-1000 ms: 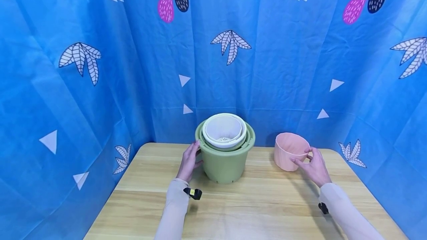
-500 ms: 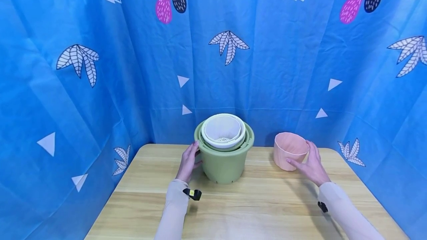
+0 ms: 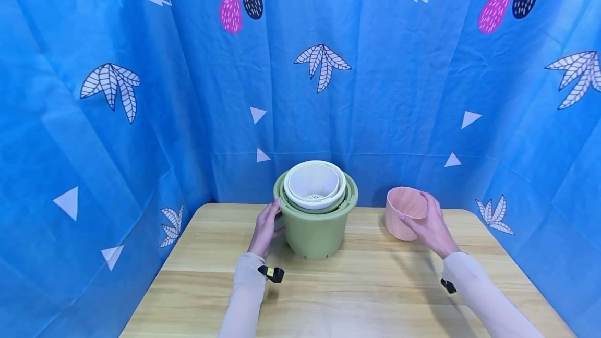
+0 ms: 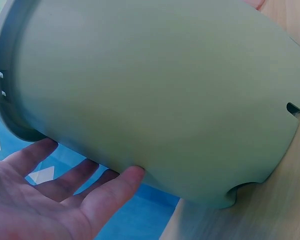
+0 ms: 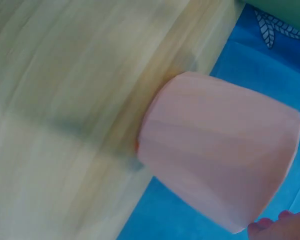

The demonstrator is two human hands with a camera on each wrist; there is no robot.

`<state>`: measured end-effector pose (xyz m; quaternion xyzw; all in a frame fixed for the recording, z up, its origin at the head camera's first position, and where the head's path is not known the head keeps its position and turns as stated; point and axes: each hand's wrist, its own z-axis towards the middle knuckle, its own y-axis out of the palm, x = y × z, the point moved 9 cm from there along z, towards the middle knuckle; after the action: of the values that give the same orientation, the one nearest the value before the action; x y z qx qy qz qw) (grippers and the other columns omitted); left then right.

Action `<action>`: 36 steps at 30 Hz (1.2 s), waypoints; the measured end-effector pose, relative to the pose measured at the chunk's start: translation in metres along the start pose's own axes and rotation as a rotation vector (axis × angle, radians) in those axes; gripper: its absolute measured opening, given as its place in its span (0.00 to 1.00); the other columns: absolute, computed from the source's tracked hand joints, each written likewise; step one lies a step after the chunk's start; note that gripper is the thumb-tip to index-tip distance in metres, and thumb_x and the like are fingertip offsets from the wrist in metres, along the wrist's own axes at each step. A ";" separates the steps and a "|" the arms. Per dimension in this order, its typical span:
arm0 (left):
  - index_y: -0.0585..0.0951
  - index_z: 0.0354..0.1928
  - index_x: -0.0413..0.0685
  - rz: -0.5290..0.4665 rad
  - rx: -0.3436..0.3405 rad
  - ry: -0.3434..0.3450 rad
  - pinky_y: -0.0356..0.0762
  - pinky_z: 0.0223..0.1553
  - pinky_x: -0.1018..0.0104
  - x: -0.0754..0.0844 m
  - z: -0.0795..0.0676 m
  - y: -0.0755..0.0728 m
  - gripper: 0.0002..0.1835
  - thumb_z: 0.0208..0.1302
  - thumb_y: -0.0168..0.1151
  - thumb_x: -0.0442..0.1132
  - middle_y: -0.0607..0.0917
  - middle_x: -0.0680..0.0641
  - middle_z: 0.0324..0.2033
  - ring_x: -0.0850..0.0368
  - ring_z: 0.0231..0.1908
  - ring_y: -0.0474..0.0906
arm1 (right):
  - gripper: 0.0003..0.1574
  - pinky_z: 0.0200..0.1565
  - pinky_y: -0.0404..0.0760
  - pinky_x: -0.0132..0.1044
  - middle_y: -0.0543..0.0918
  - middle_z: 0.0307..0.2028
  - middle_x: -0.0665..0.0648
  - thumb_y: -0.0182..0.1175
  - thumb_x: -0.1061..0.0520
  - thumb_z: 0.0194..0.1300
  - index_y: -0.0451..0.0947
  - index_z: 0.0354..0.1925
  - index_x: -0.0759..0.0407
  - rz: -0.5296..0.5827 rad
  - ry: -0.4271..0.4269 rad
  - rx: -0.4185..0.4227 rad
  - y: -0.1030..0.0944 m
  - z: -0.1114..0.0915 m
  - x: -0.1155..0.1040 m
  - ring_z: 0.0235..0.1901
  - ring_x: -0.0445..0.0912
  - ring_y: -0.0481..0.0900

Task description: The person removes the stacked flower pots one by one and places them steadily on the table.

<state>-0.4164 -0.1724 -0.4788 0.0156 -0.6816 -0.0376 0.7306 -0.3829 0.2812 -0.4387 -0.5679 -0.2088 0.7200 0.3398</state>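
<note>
A large green flowerpot (image 3: 313, 233) stands upright on the table, with a smaller green pot (image 3: 320, 210) and white pots (image 3: 314, 204) nested inside it. My left hand (image 3: 265, 228) rests at its left side, fingers relaxed; the left wrist view shows the thumb and fingertips (image 4: 135, 172) right at the green wall. To the right stands a pink flowerpot (image 3: 398, 226), upright. My right hand (image 3: 433, 228) is spread at its near right side, thumb and fingers overlapping the rim in the head view. In the right wrist view only fingertips (image 5: 262, 225) show, beside the pink rim.
The wooden table (image 3: 338, 296) carries both the nested stack and the pink pot near its back edge. Blue patterned curtains (image 3: 310, 119) hang behind and on both sides. A gap of bare wood separates the two pots.
My right hand has shifted left across the pink pot's rim, with thumb and fingers spread wider than before. The pots and my left hand stay in place.
</note>
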 end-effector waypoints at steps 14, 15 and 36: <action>0.64 0.79 0.52 -0.009 -0.002 -0.001 0.72 0.67 0.30 0.001 -0.001 0.000 0.41 0.75 0.49 0.69 0.62 0.40 0.79 0.34 0.78 0.60 | 0.57 0.69 0.60 0.80 0.55 0.79 0.70 0.61 0.34 0.72 0.45 0.82 0.58 0.022 -0.060 -0.031 0.009 0.005 -0.038 0.77 0.71 0.52; 0.64 0.79 0.52 -0.005 -0.003 0.000 0.72 0.67 0.29 0.001 -0.001 0.000 0.41 0.75 0.48 0.69 0.62 0.40 0.79 0.33 0.77 0.60 | 0.57 0.69 0.60 0.79 0.54 0.79 0.70 0.61 0.34 0.73 0.45 0.82 0.58 0.031 -0.062 -0.045 0.011 0.005 -0.040 0.77 0.71 0.52; 0.66 0.78 0.50 0.003 0.015 0.002 0.72 0.66 0.29 0.000 0.001 -0.001 0.40 0.76 0.49 0.68 0.64 0.40 0.78 0.33 0.76 0.62 | 0.51 0.74 0.62 0.71 0.62 0.78 0.66 0.61 0.33 0.72 0.56 0.78 0.59 0.030 -0.171 -0.127 0.044 0.005 -0.083 0.78 0.67 0.57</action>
<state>-0.4176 -0.1734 -0.4792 0.0200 -0.6812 -0.0313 0.7312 -0.3888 0.1913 -0.4118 -0.5280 -0.2736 0.7561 0.2733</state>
